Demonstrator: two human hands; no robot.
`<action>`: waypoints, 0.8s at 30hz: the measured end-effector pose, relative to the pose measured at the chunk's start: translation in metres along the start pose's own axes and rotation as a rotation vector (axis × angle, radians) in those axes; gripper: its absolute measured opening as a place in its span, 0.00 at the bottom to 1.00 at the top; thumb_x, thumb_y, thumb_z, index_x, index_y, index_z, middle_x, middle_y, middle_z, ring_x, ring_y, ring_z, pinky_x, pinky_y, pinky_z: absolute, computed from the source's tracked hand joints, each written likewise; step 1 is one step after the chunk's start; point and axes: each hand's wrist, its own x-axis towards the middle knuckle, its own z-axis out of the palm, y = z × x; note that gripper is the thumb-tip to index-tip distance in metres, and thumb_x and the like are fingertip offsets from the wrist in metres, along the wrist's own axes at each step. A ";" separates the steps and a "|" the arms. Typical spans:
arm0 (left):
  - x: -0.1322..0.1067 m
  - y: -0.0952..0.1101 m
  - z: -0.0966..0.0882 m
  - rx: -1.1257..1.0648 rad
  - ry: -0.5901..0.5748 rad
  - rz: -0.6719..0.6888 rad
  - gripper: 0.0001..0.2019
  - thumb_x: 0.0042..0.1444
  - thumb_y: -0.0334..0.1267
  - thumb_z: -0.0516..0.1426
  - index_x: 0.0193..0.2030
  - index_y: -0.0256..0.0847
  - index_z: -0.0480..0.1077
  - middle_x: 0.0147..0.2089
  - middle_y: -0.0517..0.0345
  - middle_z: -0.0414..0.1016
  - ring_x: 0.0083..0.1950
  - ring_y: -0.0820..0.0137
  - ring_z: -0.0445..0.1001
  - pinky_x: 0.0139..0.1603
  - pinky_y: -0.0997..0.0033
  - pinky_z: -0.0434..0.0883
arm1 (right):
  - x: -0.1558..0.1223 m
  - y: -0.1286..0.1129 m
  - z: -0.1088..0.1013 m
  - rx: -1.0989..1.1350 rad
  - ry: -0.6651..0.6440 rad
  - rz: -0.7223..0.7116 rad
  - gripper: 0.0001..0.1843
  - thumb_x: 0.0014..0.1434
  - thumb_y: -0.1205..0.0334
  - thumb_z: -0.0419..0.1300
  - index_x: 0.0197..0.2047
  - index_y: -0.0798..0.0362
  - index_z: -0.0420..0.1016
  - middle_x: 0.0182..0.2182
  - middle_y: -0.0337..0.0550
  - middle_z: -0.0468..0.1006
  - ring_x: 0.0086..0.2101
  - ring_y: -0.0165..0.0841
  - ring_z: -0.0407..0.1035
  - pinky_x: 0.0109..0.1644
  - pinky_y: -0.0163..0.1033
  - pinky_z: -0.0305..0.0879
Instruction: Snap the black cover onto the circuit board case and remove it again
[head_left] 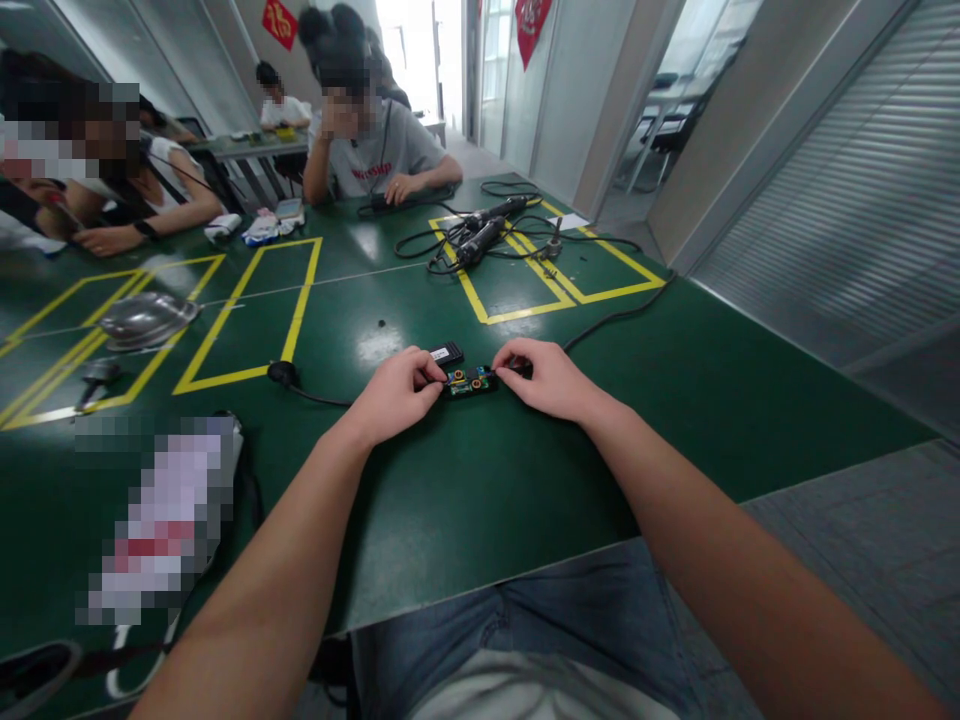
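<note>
Both hands rest on the green table (480,480), close in front of the person. Between them lies a small board (470,381), flat on the table, with its coloured parts facing up. The left hand (394,395) has its fingers curled and pinches the left end of the board with the fingertips. The right hand (551,380) pinches the right end in the same way, and a black cable (615,318) goes away from under it toward the far edge. A small black piece (447,353) lies just behind the board, near the left fingers but apart from it. I judge the work is at the middle: the board is bare and held, and the black piece is not yet joined to it. Further back, some tools (480,238) with cords lie inside a yellow frame.
</note>
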 end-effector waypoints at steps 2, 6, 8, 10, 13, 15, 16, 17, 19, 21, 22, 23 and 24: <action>0.000 0.000 -0.003 -0.001 -0.014 0.025 0.04 0.59 0.32 0.62 0.36 0.43 0.79 0.42 0.54 0.82 0.41 0.63 0.81 0.50 0.57 0.81 | 0.001 0.001 -0.001 0.023 -0.014 0.012 0.05 0.63 0.62 0.64 0.37 0.48 0.83 0.37 0.44 0.86 0.38 0.40 0.75 0.48 0.47 0.72; 0.001 0.000 -0.006 -0.033 -0.071 -0.002 0.04 0.60 0.33 0.63 0.37 0.42 0.81 0.41 0.53 0.84 0.42 0.61 0.82 0.52 0.55 0.82 | 0.002 0.002 -0.002 0.057 -0.053 0.035 0.06 0.63 0.60 0.64 0.35 0.49 0.82 0.33 0.42 0.84 0.34 0.38 0.73 0.45 0.45 0.71; 0.002 0.000 -0.006 -0.047 -0.079 -0.024 0.04 0.60 0.34 0.63 0.37 0.42 0.81 0.40 0.53 0.85 0.42 0.61 0.82 0.52 0.55 0.82 | 0.002 0.002 -0.002 0.064 -0.054 0.036 0.06 0.63 0.61 0.64 0.35 0.49 0.82 0.32 0.42 0.83 0.33 0.37 0.72 0.44 0.44 0.70; 0.002 0.000 -0.005 -0.048 -0.062 -0.030 0.04 0.60 0.34 0.63 0.37 0.42 0.81 0.40 0.52 0.85 0.42 0.61 0.82 0.51 0.55 0.82 | 0.002 0.002 -0.002 0.065 -0.043 0.034 0.06 0.63 0.62 0.64 0.36 0.50 0.83 0.32 0.42 0.83 0.33 0.37 0.72 0.44 0.44 0.70; 0.001 0.001 -0.005 -0.045 -0.040 -0.028 0.04 0.60 0.35 0.63 0.37 0.42 0.81 0.41 0.52 0.85 0.42 0.61 0.82 0.52 0.55 0.82 | 0.001 0.001 -0.001 0.059 -0.026 0.036 0.06 0.63 0.62 0.64 0.36 0.50 0.83 0.33 0.42 0.83 0.34 0.37 0.73 0.45 0.44 0.70; 0.001 0.002 -0.005 -0.036 -0.052 -0.023 0.04 0.60 0.35 0.63 0.37 0.42 0.82 0.40 0.52 0.85 0.42 0.61 0.82 0.51 0.55 0.82 | 0.001 0.001 -0.001 0.053 -0.027 0.040 0.06 0.63 0.62 0.64 0.36 0.50 0.83 0.33 0.42 0.84 0.34 0.38 0.73 0.45 0.45 0.70; 0.001 0.002 -0.005 -0.030 -0.061 -0.022 0.04 0.60 0.34 0.63 0.37 0.42 0.82 0.39 0.52 0.85 0.41 0.61 0.82 0.50 0.56 0.82 | 0.001 0.000 0.000 0.049 -0.029 0.042 0.06 0.63 0.62 0.64 0.37 0.49 0.84 0.33 0.42 0.84 0.34 0.38 0.73 0.45 0.45 0.70; 0.001 0.003 -0.006 -0.023 -0.069 -0.021 0.05 0.60 0.34 0.63 0.37 0.42 0.82 0.38 0.53 0.85 0.40 0.61 0.82 0.49 0.56 0.82 | 0.001 0.000 0.000 0.045 -0.031 0.044 0.06 0.63 0.62 0.64 0.37 0.49 0.84 0.33 0.42 0.84 0.34 0.38 0.73 0.45 0.45 0.70; 0.001 0.003 -0.006 -0.010 -0.078 -0.017 0.05 0.60 0.34 0.62 0.37 0.43 0.82 0.37 0.53 0.84 0.39 0.62 0.81 0.48 0.57 0.81 | 0.001 0.001 0.000 0.037 -0.032 0.040 0.06 0.63 0.62 0.64 0.38 0.49 0.84 0.33 0.42 0.84 0.34 0.38 0.73 0.44 0.45 0.71; 0.001 0.003 -0.005 -0.006 -0.074 -0.017 0.05 0.60 0.34 0.63 0.37 0.43 0.83 0.37 0.54 0.84 0.39 0.62 0.81 0.47 0.58 0.81 | 0.001 0.001 -0.001 0.032 -0.032 0.032 0.06 0.62 0.62 0.64 0.37 0.49 0.84 0.33 0.42 0.84 0.34 0.38 0.73 0.45 0.45 0.71; 0.001 0.002 -0.005 -0.007 -0.074 -0.018 0.05 0.60 0.34 0.64 0.37 0.43 0.83 0.37 0.54 0.84 0.39 0.62 0.81 0.47 0.58 0.82 | 0.001 0.002 -0.001 0.032 -0.033 0.029 0.06 0.62 0.61 0.64 0.36 0.49 0.84 0.33 0.42 0.84 0.34 0.38 0.73 0.45 0.45 0.71; 0.001 0.001 -0.005 -0.009 -0.072 -0.019 0.04 0.60 0.35 0.64 0.37 0.43 0.83 0.37 0.55 0.84 0.39 0.62 0.81 0.48 0.58 0.82 | 0.001 0.002 -0.001 0.033 -0.035 0.027 0.06 0.62 0.61 0.65 0.35 0.49 0.83 0.33 0.42 0.84 0.34 0.38 0.73 0.45 0.45 0.71; 0.001 0.000 -0.006 -0.008 -0.069 -0.015 0.04 0.60 0.35 0.65 0.37 0.44 0.83 0.37 0.55 0.84 0.39 0.62 0.81 0.49 0.58 0.82 | 0.001 0.002 -0.001 0.035 -0.036 0.026 0.06 0.62 0.61 0.65 0.35 0.49 0.83 0.32 0.42 0.84 0.34 0.38 0.73 0.45 0.45 0.71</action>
